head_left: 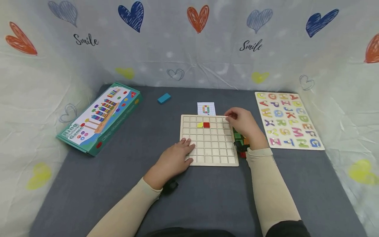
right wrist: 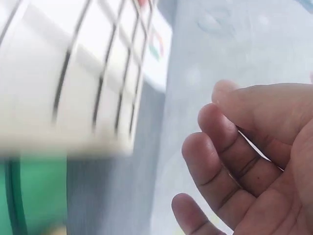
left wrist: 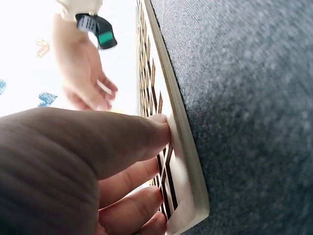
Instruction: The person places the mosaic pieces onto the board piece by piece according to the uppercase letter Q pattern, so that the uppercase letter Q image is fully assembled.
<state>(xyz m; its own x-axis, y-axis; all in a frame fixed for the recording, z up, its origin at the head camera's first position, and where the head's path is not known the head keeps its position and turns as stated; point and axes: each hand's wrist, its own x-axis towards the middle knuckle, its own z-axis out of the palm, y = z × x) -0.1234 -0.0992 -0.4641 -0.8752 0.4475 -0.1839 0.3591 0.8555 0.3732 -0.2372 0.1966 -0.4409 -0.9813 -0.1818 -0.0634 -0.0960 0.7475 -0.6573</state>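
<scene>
A square wooden grid board (head_left: 211, 144) lies on the grey cloth, with a yellow square (head_left: 200, 124) and a red square (head_left: 206, 124) side by side in its upper rows. My left hand (head_left: 174, 159) rests on the board's lower left part; in the left wrist view its thumb (left wrist: 146, 134) presses near the rim. Over the board's upper right corner is my right hand (head_left: 244, 123), fingers loosely bent. The right wrist view shows nothing between its fingertips (right wrist: 201, 152). Coloured blocks (head_left: 238, 135), mostly green, lie beside the board's right edge, partly hidden by the right wrist.
A small card (head_left: 206, 106) with a coloured letter pattern lies behind the board. At the left is a green toy box (head_left: 100, 115), with a blue block (head_left: 164, 98) to its right. An alphabet board (head_left: 288, 120) lies at the right. A printed curtain (head_left: 189, 49) closes the back.
</scene>
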